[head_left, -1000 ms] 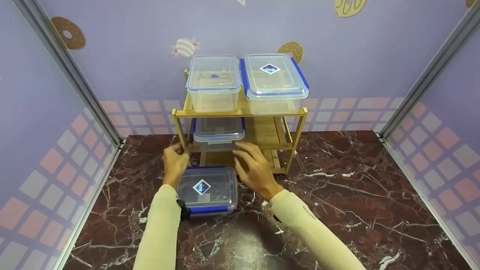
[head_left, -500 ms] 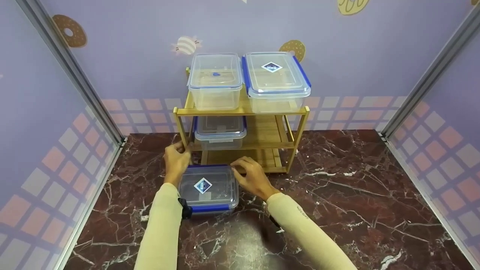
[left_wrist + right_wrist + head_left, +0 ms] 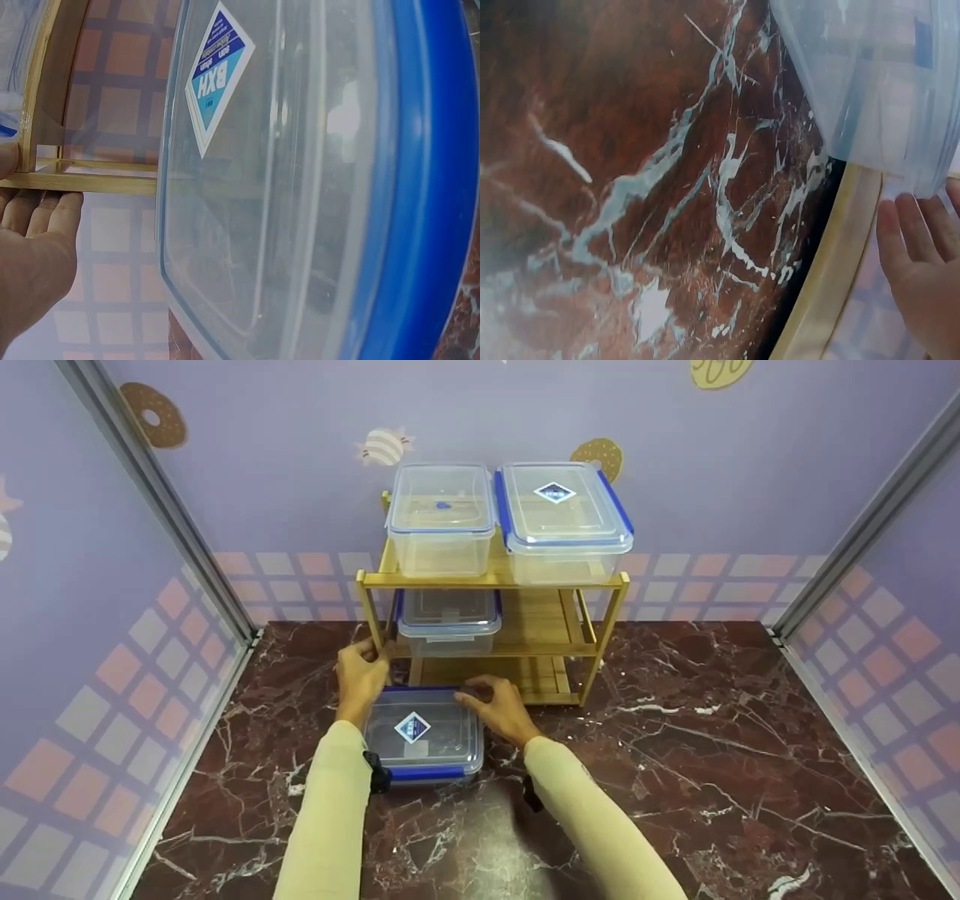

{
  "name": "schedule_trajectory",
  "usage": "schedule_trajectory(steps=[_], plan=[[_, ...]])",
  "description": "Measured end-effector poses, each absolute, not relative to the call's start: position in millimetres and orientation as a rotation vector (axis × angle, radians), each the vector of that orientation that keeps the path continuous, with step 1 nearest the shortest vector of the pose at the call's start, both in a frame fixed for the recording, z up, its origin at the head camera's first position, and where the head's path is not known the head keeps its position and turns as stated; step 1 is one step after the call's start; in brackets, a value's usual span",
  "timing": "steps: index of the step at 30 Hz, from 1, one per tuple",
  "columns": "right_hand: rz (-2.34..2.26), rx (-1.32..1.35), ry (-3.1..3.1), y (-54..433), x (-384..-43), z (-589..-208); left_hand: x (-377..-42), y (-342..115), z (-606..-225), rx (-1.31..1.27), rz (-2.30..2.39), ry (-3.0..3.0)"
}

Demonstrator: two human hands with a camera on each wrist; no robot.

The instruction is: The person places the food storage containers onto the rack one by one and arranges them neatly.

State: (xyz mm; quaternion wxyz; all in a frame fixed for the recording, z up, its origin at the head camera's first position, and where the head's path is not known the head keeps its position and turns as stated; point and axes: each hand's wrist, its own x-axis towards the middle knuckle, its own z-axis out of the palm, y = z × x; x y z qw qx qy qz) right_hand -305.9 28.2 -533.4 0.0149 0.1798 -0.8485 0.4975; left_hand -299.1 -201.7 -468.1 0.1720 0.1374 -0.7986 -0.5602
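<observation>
In the head view my left hand grips the left front leg of a wooden three-tier rack. The left wrist view shows its fingers on one side of the leg and the thumb on the other. Below, on the tabletop, a clear food container with blue clips and a diamond label lies flat, its far edge against the rack's bottom. My right hand pinches that container's far right corner, thumb over the lid. In the right wrist view its fingertips meet the rim; the thumb is hidden.
Two clear containers, the left one and the right one, stand side by side on the top shelf. Another container sits at the left of the middle shelf. Purple patterned walls enclose the dark red marble tabletop.
My right hand has come down from beside the middle-shelf container to the lower container's far right corner. The left hand stays at the rack's leg. The view has shifted slightly.
</observation>
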Motion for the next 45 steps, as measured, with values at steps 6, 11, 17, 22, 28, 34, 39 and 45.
schedule_trajectory(steps=[6,11,17,22,28,34,39,45], plan=[[1.547,0.569,-2.639,28,-309,-535,-300,-200,-469,0.373,-1.579,-2.256],[1.566,0.586,-2.637,31,-309,-533,-301,-200,-469,0.359,-1.581,-2.238],[1.613,0.537,-2.657,37,-308,-533,-301,-200,-470,0.380,-1.560,-2.265],[1.659,0.510,-2.664,43,-307,-534,-301,-201,-472,0.387,-1.542,-2.285],[1.722,0.524,-2.657,51,-307,-532,-300,-201,-471,0.377,-1.539,-2.297],[1.750,0.450,-2.671,60,-307,-530,-300,-200,-470,0.363,-1.592,-2.278],[1.761,0.414,-2.679,68,-305,-530,-299,-201,-470,0.357,-1.640,-2.248],[1.732,0.425,-2.648,82,-303,-531,-299,-201,-468,0.351,-1.650,-2.234]])
